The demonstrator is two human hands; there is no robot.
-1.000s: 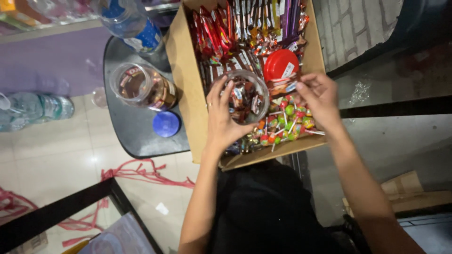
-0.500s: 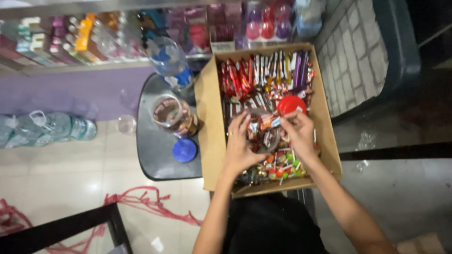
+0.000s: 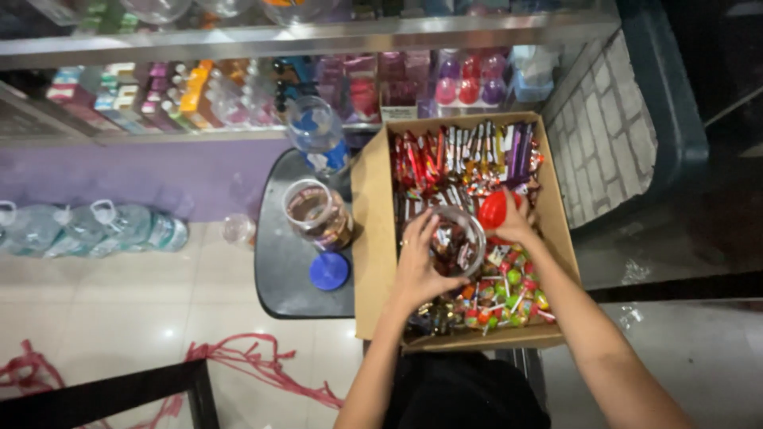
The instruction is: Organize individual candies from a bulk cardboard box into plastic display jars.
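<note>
Left of the cardboard box, an open jar and blue lid crowd the dark table; inside the box, the left hand clamps a clear jar, the right hand grips its red lid, sweets all round.

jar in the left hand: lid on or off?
Off. The clear jar held by the left hand shows an open mouth; the right hand holds the red lid.

Dark stool: open jar, blue lid, seemingly cardboard box.
</note>
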